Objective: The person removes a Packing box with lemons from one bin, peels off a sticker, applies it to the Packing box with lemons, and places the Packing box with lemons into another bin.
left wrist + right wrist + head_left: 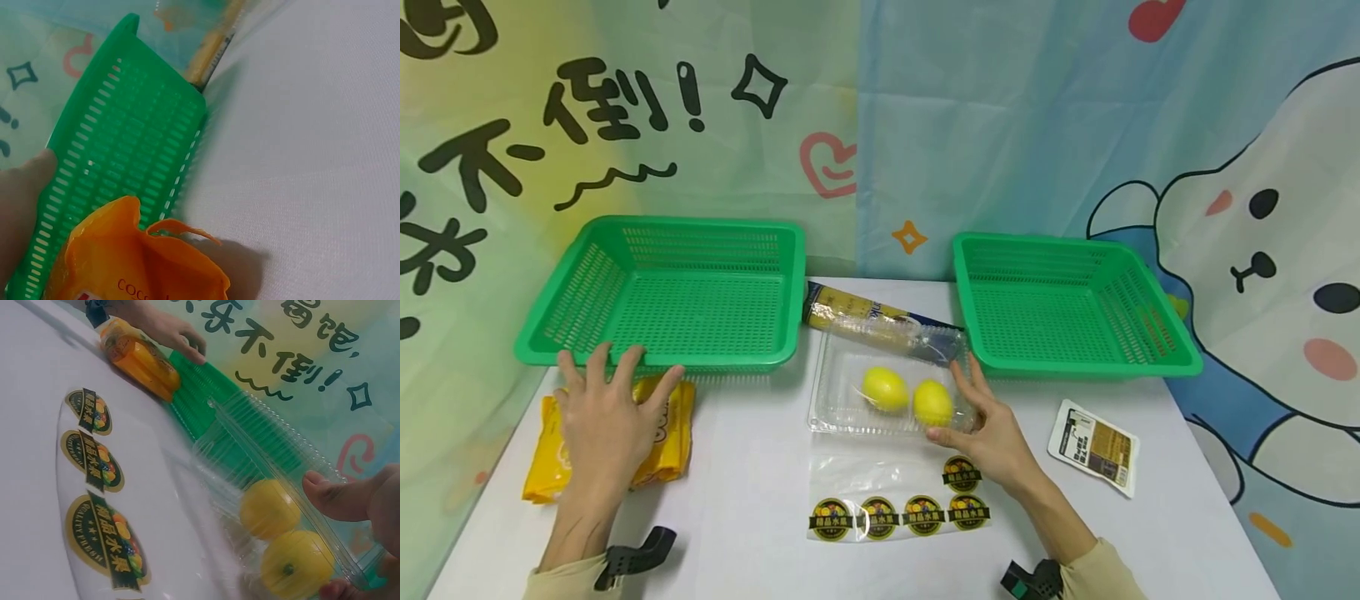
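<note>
My right hand holds the right end of a clear plastic clamshell box, its thumb and fingers apart across the corner. Inside the box lie two yellow lemons, side by side. In the right wrist view the thumb lies along the clear lid, and a fingertip shows below at the box's edge. My left hand reaches over yellow snack bags, fingers spread, with its fingertips at the front rim of the left green basket. The hand hides part of the bags.
A second green basket stands at the back right. Between the baskets lies a long blue and gold box, behind the clamshell. A clear bag with round fruit labels lies flat in front. A small white and brown packet is at right.
</note>
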A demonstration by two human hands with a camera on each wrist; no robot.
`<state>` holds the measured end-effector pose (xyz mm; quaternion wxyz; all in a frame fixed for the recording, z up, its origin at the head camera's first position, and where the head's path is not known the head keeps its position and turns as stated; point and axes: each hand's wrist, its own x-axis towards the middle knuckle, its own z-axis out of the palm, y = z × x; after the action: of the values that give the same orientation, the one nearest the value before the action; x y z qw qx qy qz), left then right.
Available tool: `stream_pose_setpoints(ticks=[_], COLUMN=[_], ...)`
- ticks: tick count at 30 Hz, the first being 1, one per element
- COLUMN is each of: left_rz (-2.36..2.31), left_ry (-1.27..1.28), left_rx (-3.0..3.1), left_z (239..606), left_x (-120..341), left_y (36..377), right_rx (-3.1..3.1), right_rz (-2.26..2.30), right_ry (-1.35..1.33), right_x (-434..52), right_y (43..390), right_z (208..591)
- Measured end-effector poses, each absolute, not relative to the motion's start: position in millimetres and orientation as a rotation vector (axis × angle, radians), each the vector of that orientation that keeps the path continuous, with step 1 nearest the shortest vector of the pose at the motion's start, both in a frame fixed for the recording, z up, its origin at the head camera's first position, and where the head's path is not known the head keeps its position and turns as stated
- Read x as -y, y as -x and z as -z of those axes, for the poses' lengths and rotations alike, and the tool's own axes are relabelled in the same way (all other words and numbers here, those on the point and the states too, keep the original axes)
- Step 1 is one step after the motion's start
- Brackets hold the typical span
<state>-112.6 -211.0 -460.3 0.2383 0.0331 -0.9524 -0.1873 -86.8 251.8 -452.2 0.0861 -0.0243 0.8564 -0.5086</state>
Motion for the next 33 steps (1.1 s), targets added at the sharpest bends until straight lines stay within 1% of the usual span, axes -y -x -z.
stream_pose_setpoints(ticks=[7,15,18,20,23,26,30,33], left_rz=[0.532,0.6,0.665,0.709,0.77,0.781,0.814,0.825], left_ry=[-0.104,-0.141,-0.164,-0.121,0.062,0.36,0.796,1.007], left_rx=[2.637,2.672,2.629,2.5,2.176,1.952,1.936,2.044], left_z=[459.8,461.7,464.0,468.7,473.1,471.4,472.6,481.6], left_x=[209.2,207.0,201.2,189.5,156.0,108.8,48.5,13.2], left_y=[111.1,111.5,106.5,99.1,85.7,68.6,44.1,35.1], right_rx=[-2.562,-2.588,-2.592,-2.612,-2.751,-2.993,-3.224,-3.229], right_rz=[1.488,1.445,1.443,1.448,1.464,1.504,1.456,1.37], right_ry=[0.064,0.172,0.198,0.203,0.2,0.196,0.145,0.088], right_x=[-255.5,-261.6,-262.5,-265.1,-271.2,-278.9,-287.3,-291.5], right_y=[80.8,82.5,80.9,74.7,60.4,46.7,35.3,30.6], right_z=[459.2,465.7,465.0,463.9,460.2,456.8,456.5,460.0])
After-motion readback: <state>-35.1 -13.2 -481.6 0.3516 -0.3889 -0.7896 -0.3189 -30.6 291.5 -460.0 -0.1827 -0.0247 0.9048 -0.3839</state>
